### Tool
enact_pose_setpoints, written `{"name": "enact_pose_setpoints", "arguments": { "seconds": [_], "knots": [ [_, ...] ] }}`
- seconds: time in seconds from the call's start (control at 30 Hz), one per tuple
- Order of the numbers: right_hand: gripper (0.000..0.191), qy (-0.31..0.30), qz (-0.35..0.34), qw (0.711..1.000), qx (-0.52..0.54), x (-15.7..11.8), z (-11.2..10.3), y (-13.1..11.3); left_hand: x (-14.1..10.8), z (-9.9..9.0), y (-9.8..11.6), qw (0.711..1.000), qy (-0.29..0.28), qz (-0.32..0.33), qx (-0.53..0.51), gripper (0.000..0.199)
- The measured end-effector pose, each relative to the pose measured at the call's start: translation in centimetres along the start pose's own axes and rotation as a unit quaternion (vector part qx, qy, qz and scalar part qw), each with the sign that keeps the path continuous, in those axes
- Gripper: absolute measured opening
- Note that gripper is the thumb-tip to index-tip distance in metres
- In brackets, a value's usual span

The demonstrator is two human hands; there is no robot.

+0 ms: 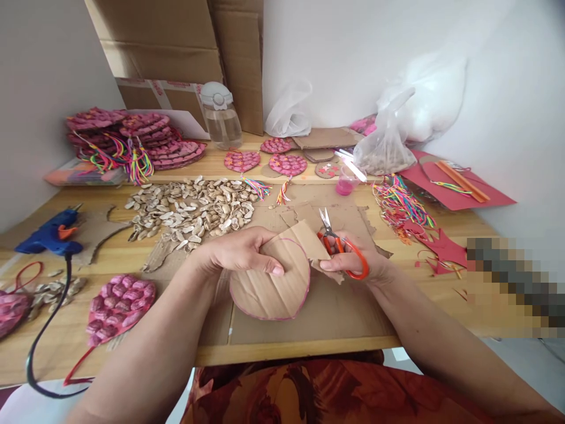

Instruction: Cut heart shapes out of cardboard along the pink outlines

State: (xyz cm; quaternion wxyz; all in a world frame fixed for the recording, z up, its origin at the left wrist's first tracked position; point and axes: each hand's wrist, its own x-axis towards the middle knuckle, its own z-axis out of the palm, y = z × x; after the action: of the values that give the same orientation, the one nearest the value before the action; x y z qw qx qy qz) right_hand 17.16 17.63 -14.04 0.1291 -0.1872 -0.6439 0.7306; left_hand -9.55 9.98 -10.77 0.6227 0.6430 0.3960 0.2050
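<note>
My left hand [251, 253] grips a piece of corrugated cardboard [273, 294], thumb on top and fingers beneath it. A pink line runs along its rounded, cut edge, while an uncut flap [302, 235] still joins it at the upper right. In my right hand [357, 262] are scissors [359, 259] with orange-red handles, their blades pointing up and away from me. That hand's thumb also presses on the torn corner of the cardboard flap. Beneath both hands lies a larger cardboard sheet [309, 330] on the wooden table.
Peanut shells [194, 206] are heaped at the left centre. A blue glue gun [48, 235] and a pink shell-covered piece [121, 306] lie further left. Behind stand a water bottle [223, 121] and a cup of pink liquid [346, 184]. Colourful cords [408, 203] lie at the right.
</note>
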Motion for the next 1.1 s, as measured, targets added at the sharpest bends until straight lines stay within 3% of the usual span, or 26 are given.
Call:
{"name": "enact_pose_setpoints", "arguments": {
  "seconds": [0.33,0.5,0.63,0.77,0.83,0.9,1.0,1.03,1.1],
  "knots": [
    [0.025,0.007,0.030,0.998,0.054,-0.3,1.1,-0.9,-0.5,0.0,0.7,1.000,0.019,0.009,0.001,0.030],
    [0.028,-0.011,0.050,0.999,0.007,-0.8,0.3,-0.7,-0.3,0.1,0.7,0.999,0.018,0.006,0.028,0.029],
    [0.028,-0.012,0.054,0.998,-0.029,-1.5,-1.1,-1.3,-1.3,-0.9,0.6,0.997,0.023,0.003,0.080,0.029],
    [0.031,0.092,-0.031,0.995,-0.038,-1.0,-2.6,-1.3,-2.0,-1.5,0.4,0.994,0.094,0.001,0.061,0.035],
    [0.030,0.162,0.008,0.982,-0.096,-0.1,-2.7,-0.9,-1.7,-1.2,0.3,0.996,0.083,-0.001,0.040,0.033],
    [0.040,0.255,0.016,0.952,-0.168,0.8,-2.4,-0.4,-1.1,-0.8,0.2,0.997,0.073,-0.009,0.021,0.031],
    [0.043,0.402,-0.046,0.887,-0.223,1.3,-1.6,-0.2,-0.4,-0.3,-0.2,0.996,0.093,-0.009,-0.006,0.034],
    [0.041,0.418,-0.064,0.879,-0.221,1.3,-1.3,-0.3,-0.3,-0.2,-0.3,0.995,0.099,-0.008,-0.015,0.036],
    [0.039,0.384,-0.063,0.900,-0.195,1.1,-0.4,-0.7,0.0,-0.1,-0.7,0.994,0.104,-0.006,-0.036,0.036]
  ]
}}
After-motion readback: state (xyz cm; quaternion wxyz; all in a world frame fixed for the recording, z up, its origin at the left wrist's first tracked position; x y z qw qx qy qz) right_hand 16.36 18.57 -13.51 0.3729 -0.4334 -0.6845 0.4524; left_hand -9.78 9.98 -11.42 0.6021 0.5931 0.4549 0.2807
